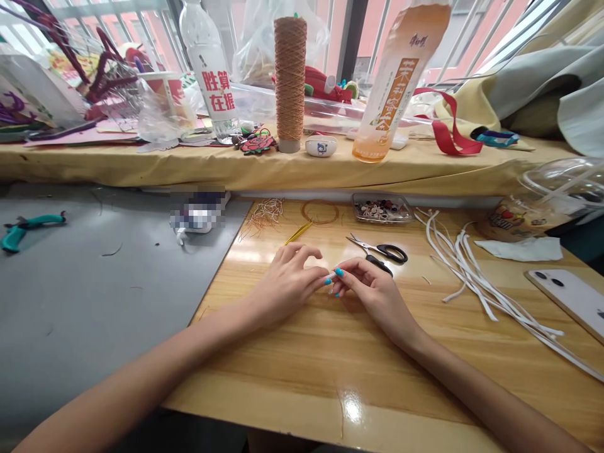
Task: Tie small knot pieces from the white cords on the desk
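A small, slim white piece [332, 275] sits between the fingertips of both hands, just above the glossy, wood-grained tabletop [292, 365]; the fingers cover much of it. Measured from this piece, with twelve pointing away from the person, the bare left hand [289, 277] lies at nine o'clock, its thumb and forefinger pinched on it and the other fingers curved loosely above. The bare right hand [370, 283] lies at three o'clock, thumb and fingertips closed on its other end.

Black-handled metal scissors [392, 253] rest near the right hand at two o'clock, blades parted. A clear plastic box of mixed beads [382, 209] stands at one o'clock, a thin tan cord loop [321, 212] at twelve, and slender yellow tweezers [298, 233] at eleven, near the left hand. Loose flat white cords [476, 277] spread at three o'clock, well apart from the piece.
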A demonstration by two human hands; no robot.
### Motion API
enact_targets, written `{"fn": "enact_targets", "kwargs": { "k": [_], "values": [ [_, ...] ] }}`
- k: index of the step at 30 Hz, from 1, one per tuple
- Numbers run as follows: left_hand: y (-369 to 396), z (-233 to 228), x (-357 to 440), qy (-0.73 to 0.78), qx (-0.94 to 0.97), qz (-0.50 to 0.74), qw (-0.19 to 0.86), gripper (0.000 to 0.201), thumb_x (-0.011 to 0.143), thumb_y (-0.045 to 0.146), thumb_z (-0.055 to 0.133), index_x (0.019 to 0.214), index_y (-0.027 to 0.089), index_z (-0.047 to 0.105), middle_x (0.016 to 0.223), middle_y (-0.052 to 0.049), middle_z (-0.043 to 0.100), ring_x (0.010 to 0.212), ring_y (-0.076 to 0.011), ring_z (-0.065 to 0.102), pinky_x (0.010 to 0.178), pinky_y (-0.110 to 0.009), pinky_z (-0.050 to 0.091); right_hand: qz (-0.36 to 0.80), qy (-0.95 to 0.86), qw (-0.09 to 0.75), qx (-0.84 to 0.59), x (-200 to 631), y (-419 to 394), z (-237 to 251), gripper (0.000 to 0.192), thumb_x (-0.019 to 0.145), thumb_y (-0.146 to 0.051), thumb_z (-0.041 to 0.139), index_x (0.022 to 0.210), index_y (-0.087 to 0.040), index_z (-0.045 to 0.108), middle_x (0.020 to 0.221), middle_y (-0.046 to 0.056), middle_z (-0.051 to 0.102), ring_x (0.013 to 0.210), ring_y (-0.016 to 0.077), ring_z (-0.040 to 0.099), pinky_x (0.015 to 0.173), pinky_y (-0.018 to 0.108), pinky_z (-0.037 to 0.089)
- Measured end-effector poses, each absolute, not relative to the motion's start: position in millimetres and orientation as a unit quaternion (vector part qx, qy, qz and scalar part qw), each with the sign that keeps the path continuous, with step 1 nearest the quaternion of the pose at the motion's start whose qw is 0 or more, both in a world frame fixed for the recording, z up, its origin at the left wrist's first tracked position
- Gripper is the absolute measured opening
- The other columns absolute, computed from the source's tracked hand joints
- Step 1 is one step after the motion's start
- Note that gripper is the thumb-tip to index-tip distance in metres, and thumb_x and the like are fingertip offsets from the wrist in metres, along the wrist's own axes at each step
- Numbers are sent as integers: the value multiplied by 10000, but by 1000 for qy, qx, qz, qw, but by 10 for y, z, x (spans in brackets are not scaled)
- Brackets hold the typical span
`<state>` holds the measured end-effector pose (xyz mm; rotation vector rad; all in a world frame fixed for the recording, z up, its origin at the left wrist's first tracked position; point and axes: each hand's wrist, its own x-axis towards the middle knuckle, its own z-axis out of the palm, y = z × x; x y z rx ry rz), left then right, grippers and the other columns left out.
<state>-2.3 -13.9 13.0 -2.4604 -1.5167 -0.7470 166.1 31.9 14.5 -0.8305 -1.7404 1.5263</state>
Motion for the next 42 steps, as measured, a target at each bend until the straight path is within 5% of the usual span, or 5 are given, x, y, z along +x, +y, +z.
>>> {"fn": "enact_targets", "kwargs": {
  "k": [6, 12, 18, 42],
  "values": [
    [-123, 61, -50, -474, -846, -237, 50, 226, 880, 216, 342, 888, 164, 561, 738, -4, 607, 683, -111, 487, 725, -276, 349, 534, -716, 320, -316, 1667, 325, 131, 153, 811, -290, 468, 877, -170, 535, 713, 17, 599, 641, 127, 580, 625, 271, 484],
    [-135, 78, -44, -476, -846, -220, 97, 217, 872, 221, 356, 852, 141, 557, 724, -19, 590, 694, -130, 470, 711, -272, 340, 241, -895, 291, -236, 1740, 397, 87, 244, 860, -185, 365, 1011, -179, 557, 834, 63, 575, 744, 147, 551, 693, 284, 452],
    [-127, 39, -55, -466, -858, -189, 108, 221, 870, 207, 351, 823, 135, 554, 720, -28, 565, 693, -138, 453, 676, -270, 337, 77, -951, 213, -211, 1745, 399, 81, 250, 874, -193, 332, 984, -123, 545, 866, 112, 574, 777, 186, 550, 686, 311, 452],
    [-107, 20, -60, -472, -852, -201, 108, 297, 880, 266, 330, 772, 141, 578, 671, -31, 561, 686, -136, 477, 668, -281, 335, 115, -934, 246, -234, 1721, 383, 46, 193, 852, -169, 368, 825, -153, 558, 767, 72, 585, 693, 161, 554, 634, 288, 453]
  ]
}}
